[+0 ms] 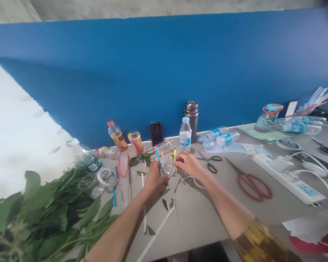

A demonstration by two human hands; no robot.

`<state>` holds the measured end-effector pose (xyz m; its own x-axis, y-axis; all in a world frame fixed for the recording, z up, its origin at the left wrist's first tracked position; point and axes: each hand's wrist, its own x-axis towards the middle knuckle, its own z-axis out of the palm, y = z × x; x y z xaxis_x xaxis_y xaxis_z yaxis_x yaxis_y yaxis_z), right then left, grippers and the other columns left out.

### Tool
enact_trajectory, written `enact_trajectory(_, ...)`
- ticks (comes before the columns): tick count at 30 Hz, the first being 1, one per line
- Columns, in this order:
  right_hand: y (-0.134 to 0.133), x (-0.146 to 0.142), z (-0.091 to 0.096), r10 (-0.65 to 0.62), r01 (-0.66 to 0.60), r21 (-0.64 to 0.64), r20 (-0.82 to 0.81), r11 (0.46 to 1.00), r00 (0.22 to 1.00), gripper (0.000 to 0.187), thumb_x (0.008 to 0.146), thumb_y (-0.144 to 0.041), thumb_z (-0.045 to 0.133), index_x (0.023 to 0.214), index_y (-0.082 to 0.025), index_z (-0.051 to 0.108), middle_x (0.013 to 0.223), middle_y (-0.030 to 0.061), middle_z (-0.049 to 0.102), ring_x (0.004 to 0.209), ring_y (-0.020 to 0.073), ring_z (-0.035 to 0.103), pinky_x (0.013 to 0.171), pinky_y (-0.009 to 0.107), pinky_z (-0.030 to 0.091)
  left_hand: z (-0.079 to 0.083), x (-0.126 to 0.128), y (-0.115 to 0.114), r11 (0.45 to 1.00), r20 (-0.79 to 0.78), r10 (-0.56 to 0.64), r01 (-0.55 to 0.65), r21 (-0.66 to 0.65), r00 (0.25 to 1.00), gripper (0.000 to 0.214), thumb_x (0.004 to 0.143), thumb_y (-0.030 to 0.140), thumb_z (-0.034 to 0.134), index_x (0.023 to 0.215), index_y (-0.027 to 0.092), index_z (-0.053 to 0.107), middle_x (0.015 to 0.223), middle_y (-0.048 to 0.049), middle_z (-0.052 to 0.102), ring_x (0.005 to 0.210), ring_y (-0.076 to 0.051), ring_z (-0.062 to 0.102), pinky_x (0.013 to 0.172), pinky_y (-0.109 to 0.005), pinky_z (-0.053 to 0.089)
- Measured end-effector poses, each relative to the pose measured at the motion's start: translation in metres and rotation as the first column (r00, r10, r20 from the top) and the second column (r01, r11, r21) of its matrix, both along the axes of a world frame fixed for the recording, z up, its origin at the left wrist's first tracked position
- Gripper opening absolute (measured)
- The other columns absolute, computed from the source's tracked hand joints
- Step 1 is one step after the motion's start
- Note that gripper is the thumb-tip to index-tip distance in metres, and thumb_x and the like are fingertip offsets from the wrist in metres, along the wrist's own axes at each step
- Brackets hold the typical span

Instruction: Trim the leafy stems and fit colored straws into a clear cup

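Between my hands stands a small clear plastic piece (168,169), which looks like a cut bottle base. A blue strip (158,160) rises at its left side and a yellow strip (175,156) at its right, with a pale strip between them. My left hand (153,179) is closed around the left side of the plastic piece. With thumb and fingertips, my right hand (190,164) pinches the yellow strip. Loose green leaves (164,204) and a long white strip (157,233) lie on the table in front of my hands.
Leafy branches (51,207) cover the table's left. Behind my hands are a water bottle (185,136), a thermos (194,120) and an orange-capped bottle (117,136). Black scissors (211,160), red-handled scissors (253,185) and a power strip (287,178) lie to the right.
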<state>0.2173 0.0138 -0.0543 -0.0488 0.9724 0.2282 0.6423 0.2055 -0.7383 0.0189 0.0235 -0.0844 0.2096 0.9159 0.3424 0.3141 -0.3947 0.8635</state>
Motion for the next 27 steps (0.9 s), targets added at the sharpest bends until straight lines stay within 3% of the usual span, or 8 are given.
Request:
enact_trajectory(6,0.0,-0.001,-0.001,0.015,-0.014,-0.025,0.023,1.0,1.0,0.013,0.081,-0.008,0.068,0.084,-0.019,0.074,0.081,0.0026,0.079,0.078,0.0182,0.071,0.07,0.024,0.044,0.012,0.004,-0.005,0.998,0.006,-0.018,0.019,-0.062,1.0,0.074,0.058,0.002,0.067,0.129,0.021,0.054,0.12,-0.0082,0.07,0.115,-0.027,0.064,0.106,-0.044,0.048)
enact_trajectory(15,0.002,-0.001,-0.007,0.012,-0.012,-0.006,0.074,1.0,0.997,0.016,0.082,-0.005,0.068,0.089,-0.019,0.073,0.088,0.005,0.08,0.083,0.0203,0.073,0.073,0.026,0.045,0.002,-0.004,0.004,1.0,-0.075,0.009,-0.009,0.006,0.997,0.071,0.062,0.004,0.068,0.128,0.023,0.053,0.123,-0.0088,0.067,0.115,-0.025,0.063,0.103,-0.044,0.049)
enact_trajectory(18,0.002,0.0,-0.008,0.012,-0.013,0.007,0.094,1.0,0.995,0.015,0.083,-0.005,0.069,0.089,-0.019,0.074,0.091,0.0058,0.08,0.085,0.0207,0.073,0.074,0.026,0.045,-0.001,-0.013,0.0,0.99,-0.094,0.135,-0.131,0.049,0.986,0.061,0.068,0.01,0.069,0.126,0.025,0.053,0.119,-0.0079,0.065,0.11,-0.023,0.063,0.097,-0.04,0.051)
enact_trajectory(21,0.002,0.002,-0.008,0.032,-0.033,0.01,0.104,0.999,0.994,0.013,0.085,-0.006,0.069,0.086,-0.018,0.073,0.092,0.0066,0.08,0.084,0.0203,0.072,0.074,0.026,0.044,-0.001,-0.017,-0.011,0.949,-0.141,0.286,-0.261,0.176,0.948,0.029,0.078,0.017,0.063,0.106,0.023,0.056,0.099,-0.0052,0.063,0.092,-0.022,0.062,0.086,-0.037,0.052)
enact_trajectory(24,0.001,0.002,-0.008,0.053,-0.054,0.016,0.097,0.998,0.994,0.011,0.086,-0.006,0.068,0.084,-0.016,0.072,0.088,0.0065,0.079,0.079,0.0188,0.069,0.071,0.025,0.043,0.0,-0.012,-0.024,0.924,-0.205,0.274,-0.198,0.327,0.939,0.016,0.086,0.025,0.06,0.101,0.022,0.06,0.098,-0.006,0.064,0.083,-0.021,0.061,0.08,-0.036,0.052)
enact_trajectory(27,0.001,0.001,-0.008,0.062,-0.065,0.02,0.095,0.998,0.994,0.011,0.086,-0.006,0.067,0.082,-0.016,0.071,0.082,0.0055,0.077,0.074,0.0174,0.067,0.068,0.025,0.04,0.001,-0.002,-0.028,0.939,-0.255,0.209,-0.121,0.322,0.944,0.031,0.09,0.033,0.061,0.119,0.02,0.061,0.115,-0.01,0.068,0.084,-0.022,0.066,0.082,-0.037,0.053)
